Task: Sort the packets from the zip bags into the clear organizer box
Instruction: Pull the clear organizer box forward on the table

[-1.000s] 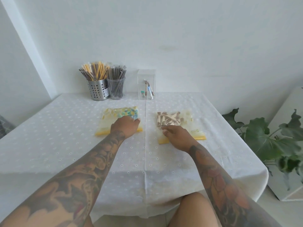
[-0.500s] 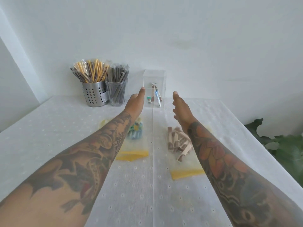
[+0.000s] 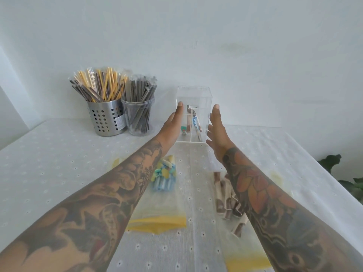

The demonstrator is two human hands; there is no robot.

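Now left hand (image 3: 172, 125), right hand (image 3: 217, 132) spread open, empty, flanking organizer box (image 3: 194, 96).

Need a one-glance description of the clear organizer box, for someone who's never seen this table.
Start at the far edge of the white table, against the wall. Left to right there stand a perforated steel cup of straws, a clear round cup of dark straws, then the clear organizer box. It is the only square-sided one, tall, with inner dividers and a few packets inside, flanked by the left hand and right hand.

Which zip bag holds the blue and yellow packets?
The yellow-edged clear zip bag under the left forearm; the right-side zip bag holds brown packets.
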